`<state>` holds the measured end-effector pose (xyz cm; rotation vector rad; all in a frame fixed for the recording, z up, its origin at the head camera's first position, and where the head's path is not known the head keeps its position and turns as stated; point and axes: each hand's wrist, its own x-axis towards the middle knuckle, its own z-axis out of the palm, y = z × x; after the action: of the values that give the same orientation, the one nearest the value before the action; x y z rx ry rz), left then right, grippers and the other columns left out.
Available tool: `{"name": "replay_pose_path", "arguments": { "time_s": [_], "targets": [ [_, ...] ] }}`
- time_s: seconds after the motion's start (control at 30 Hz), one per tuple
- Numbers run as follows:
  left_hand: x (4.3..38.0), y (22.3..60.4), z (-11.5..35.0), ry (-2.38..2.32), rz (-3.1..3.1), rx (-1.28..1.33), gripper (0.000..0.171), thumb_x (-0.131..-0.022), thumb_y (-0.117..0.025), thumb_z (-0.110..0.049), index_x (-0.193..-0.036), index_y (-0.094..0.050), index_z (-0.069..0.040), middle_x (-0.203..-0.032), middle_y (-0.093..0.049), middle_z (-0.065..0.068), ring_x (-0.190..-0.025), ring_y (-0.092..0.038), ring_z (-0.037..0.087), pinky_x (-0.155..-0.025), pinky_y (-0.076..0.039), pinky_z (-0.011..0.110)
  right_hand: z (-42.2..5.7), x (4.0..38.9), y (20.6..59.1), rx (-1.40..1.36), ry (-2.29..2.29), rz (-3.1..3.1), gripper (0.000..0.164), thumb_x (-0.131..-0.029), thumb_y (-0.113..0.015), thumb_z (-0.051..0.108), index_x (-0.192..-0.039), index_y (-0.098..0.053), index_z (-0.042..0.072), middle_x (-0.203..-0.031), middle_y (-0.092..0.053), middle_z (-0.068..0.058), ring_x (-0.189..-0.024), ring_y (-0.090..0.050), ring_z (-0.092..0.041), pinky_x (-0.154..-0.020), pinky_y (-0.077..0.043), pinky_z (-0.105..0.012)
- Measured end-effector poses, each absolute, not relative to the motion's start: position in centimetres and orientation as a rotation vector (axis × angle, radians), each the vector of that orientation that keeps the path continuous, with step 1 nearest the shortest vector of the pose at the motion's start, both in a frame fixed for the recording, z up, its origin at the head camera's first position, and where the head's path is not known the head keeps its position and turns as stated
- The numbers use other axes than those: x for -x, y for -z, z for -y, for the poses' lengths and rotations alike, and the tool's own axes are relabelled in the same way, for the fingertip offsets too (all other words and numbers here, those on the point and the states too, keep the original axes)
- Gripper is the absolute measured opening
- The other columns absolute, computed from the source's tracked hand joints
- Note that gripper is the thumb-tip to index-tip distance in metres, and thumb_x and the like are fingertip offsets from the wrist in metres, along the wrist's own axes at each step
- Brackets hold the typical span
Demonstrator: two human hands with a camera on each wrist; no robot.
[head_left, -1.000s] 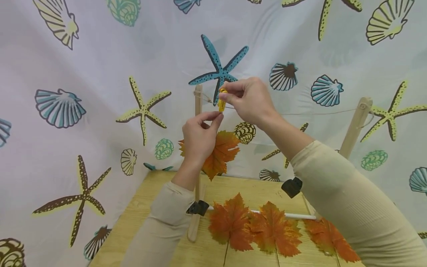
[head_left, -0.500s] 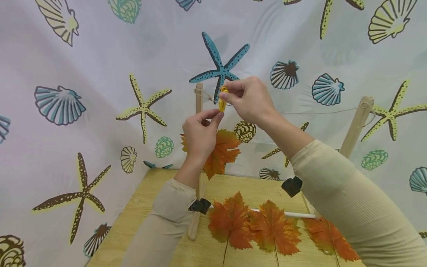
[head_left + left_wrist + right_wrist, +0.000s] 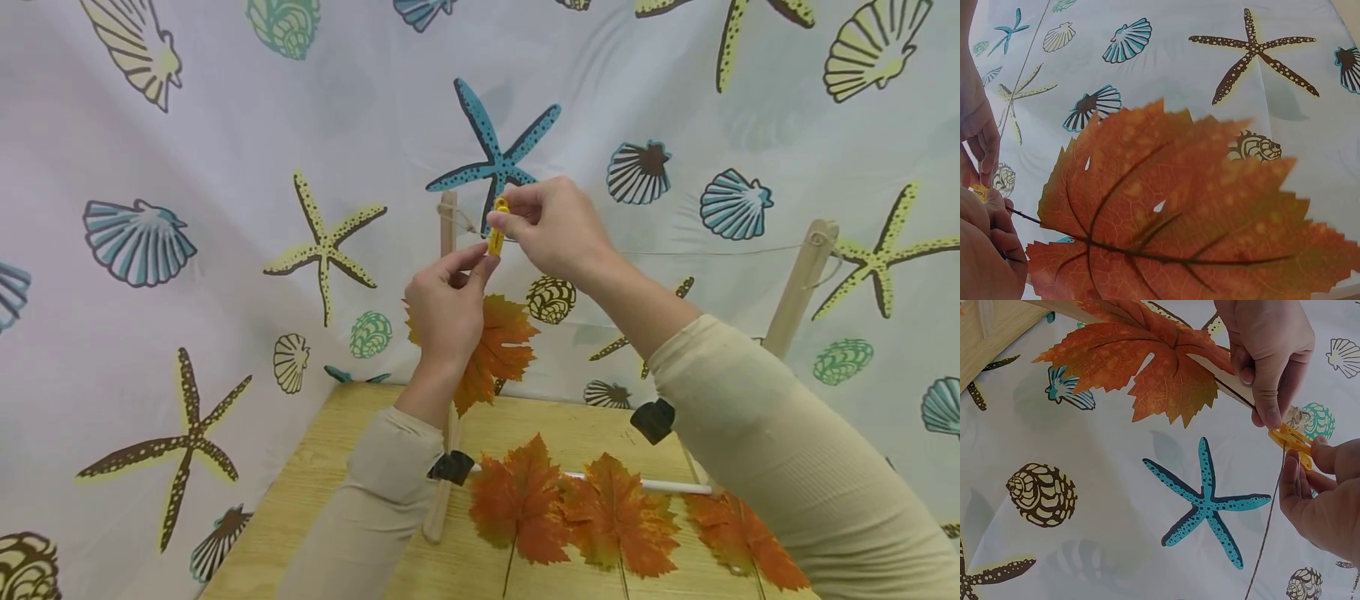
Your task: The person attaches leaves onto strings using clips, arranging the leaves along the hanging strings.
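In the head view my right hand (image 3: 562,225) pinches a yellow clothespin (image 3: 497,233) between thumb and fingers. The clothespin sits at the string (image 3: 1270,519), which runs past its lower jaws in the right wrist view. My left hand (image 3: 446,308) pinches the thin dark stem of an orange maple leaf (image 3: 498,350) just below the clothespin. Stem end and clothespin tip meet at the left fingertips, and the fingers partly hide that spot. Large in the left wrist view, the leaf's blade (image 3: 1147,206) hangs free of the hand.
The string stretches between a left wooden post (image 3: 447,221) and a right wooden post (image 3: 801,287). Several more maple leaves (image 3: 618,517) lie on the wooden table (image 3: 300,500), near a white rod (image 3: 675,486). A curtain (image 3: 247,275) printed with shells and starfish hangs behind.
The clothespin has tilted slightly and shifted a little left. My left fingertips have moved slightly left with the leaf, and both hands stay close together at the string.
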<state>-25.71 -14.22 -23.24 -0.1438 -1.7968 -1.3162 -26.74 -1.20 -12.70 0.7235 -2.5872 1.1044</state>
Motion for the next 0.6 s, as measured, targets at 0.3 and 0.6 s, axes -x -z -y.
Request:
{"name": "replay_pose_path", "arguments": {
  "time_s": [0.3,0.6],
  "targets": [
    [25.97,23.39,14.44,1.339,1.812,0.174,0.025,-0.09,-0.074,-0.024,-0.108,-0.078,-0.007,-0.099,-0.078,0.008,-0.062,-0.057,0.016,-0.058,-0.047,0.015,1.1,26.94,12.57,-0.698,-1.11,2.634,0.041,-0.096,-0.068,0.033,-0.128,-0.068,0.009,-0.118,-0.071,-0.007,-0.106,-0.064,-0.02,-0.084,-0.055,-0.037],
    [25.82,24.13,14.84,1.328,1.93,0.175,0.03,-0.088,-0.077,-0.027,-0.113,-0.076,-0.009,-0.099,-0.078,0.005,-0.065,-0.062,0.017,-0.06,-0.05,0.019,1.08,27.19,12.98,-0.654,-1.227,2.68,0.045,-0.094,-0.07,0.036,-0.128,-0.066,0.008,-0.112,-0.071,-0.007,-0.09,-0.071,-0.018,-0.082,-0.056,-0.035]
  ]
}}
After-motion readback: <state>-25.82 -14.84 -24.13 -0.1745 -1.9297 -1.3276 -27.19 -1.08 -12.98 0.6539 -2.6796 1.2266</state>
